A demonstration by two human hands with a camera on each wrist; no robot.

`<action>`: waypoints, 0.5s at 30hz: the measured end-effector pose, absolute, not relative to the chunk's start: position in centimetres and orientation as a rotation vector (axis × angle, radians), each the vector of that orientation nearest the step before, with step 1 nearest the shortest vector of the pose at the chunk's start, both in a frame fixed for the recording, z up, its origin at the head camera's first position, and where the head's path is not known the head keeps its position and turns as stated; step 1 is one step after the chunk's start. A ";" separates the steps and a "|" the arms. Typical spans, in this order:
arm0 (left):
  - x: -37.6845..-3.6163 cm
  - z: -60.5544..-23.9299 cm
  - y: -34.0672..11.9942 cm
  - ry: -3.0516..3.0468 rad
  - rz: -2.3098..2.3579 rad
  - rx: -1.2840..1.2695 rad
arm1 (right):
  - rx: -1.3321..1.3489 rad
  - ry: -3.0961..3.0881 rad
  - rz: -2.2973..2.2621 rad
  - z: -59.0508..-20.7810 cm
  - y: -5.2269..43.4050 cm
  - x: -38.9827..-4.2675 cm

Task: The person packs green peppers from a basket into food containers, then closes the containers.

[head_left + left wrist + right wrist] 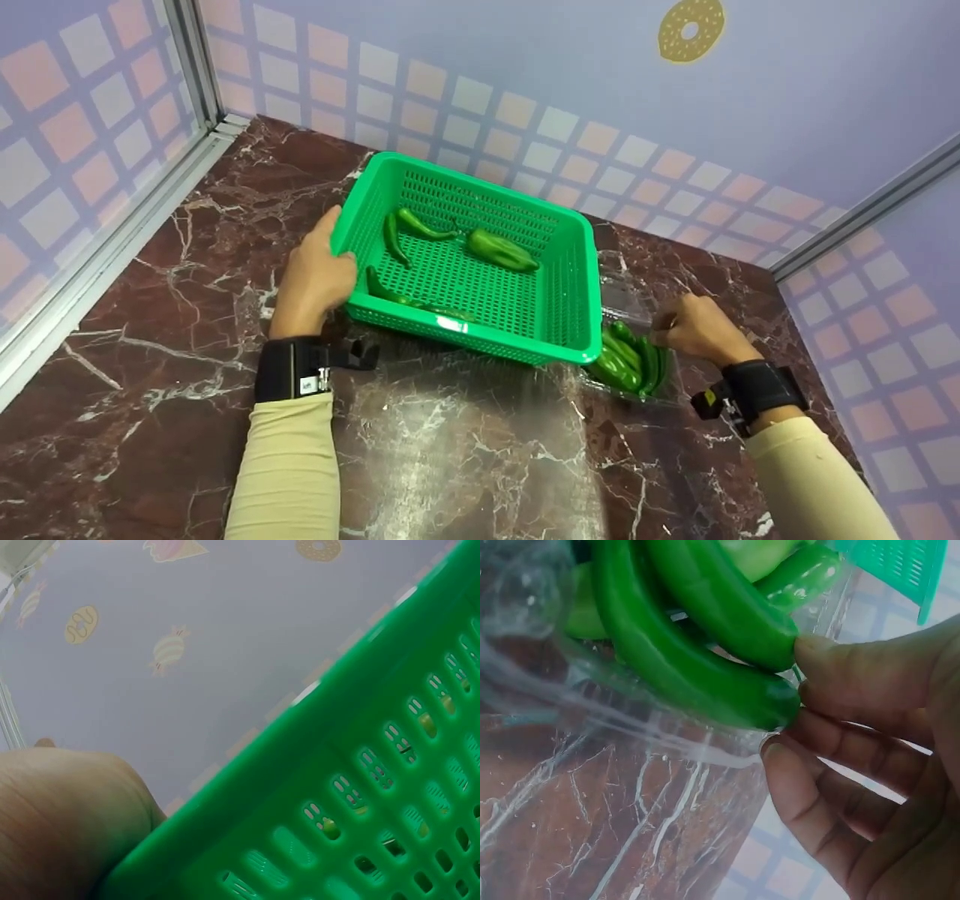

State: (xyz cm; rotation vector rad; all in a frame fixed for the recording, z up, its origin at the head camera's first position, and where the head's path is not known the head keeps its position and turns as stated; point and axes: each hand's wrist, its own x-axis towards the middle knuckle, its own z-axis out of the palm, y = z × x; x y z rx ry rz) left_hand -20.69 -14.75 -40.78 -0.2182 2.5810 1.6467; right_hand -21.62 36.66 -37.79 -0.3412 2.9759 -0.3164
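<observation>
A green perforated plastic basket point(559, 315) sits tilted on the marble counter, with several green peppers point(501, 250) inside. My left hand point(313, 276) grips its left rim; the left wrist view shows that hand point(64, 821) against the basket wall point(360, 795). To the basket's right lies a clear plastic bag point(637, 300) holding several more green peppers point(626, 358). My right hand point(694, 324) pinches the bag's edge beside them. In the right wrist view its fingers point(870, 757) curl at the tips of two peppers point(697, 652) through the plastic point(630, 735).
The dark red marble counter point(465, 450) is boxed in by purple walls with a tile pattern. Metal corner posts point(196, 67) stand at back left and right. A doughnut sticker point(691, 30) is on the back wall.
</observation>
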 end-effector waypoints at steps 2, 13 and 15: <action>-20.7 -40.8 -14.8 2.582 1.647 -0.216 | -0.273 2.963 -0.323 -37.8 36.4 -21.6; -20.7 -41.0 -15.0 2.604 1.630 -0.174 | -0.247 2.995 -0.385 -38.8 36.0 -21.4; -20.7 -40.8 -15.0 2.602 1.639 -0.182 | -0.265 2.993 -0.409 -38.9 35.9 -21.5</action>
